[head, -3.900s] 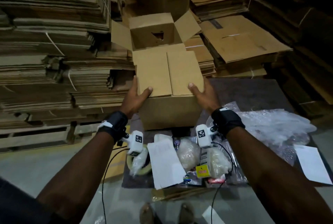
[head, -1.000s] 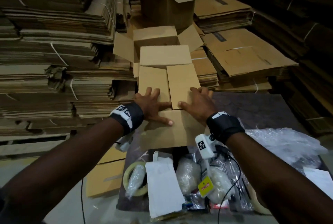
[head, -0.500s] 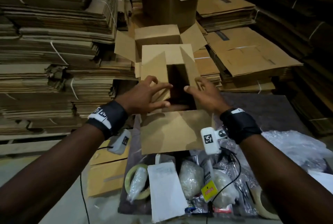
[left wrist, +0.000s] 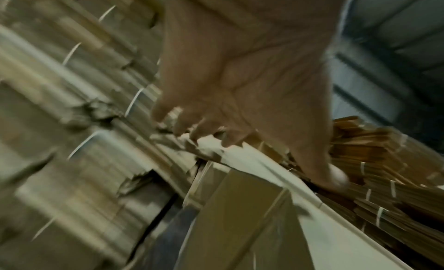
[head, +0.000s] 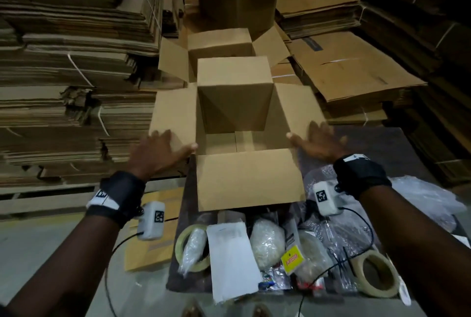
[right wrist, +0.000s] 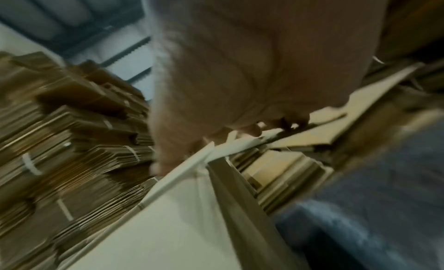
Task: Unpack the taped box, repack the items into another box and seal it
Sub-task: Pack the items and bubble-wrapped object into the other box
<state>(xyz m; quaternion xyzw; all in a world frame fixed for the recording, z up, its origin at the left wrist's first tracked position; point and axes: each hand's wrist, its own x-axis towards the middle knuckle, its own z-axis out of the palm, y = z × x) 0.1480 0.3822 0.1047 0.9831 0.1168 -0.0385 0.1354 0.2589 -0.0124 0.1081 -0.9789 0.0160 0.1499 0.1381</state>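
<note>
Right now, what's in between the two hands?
In the head view, the open box lies between the left hand and the right hand, each pressing a side flap outward.

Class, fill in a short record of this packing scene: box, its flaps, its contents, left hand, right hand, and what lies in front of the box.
box: cardboard box on a dark mat
flaps: all four spread open
contents: nothing visible inside
left hand: left hand flat on the left flap
right hand: right hand flat on the right flap
in front: small plastic packets, white paper, two tape rolls
</note>
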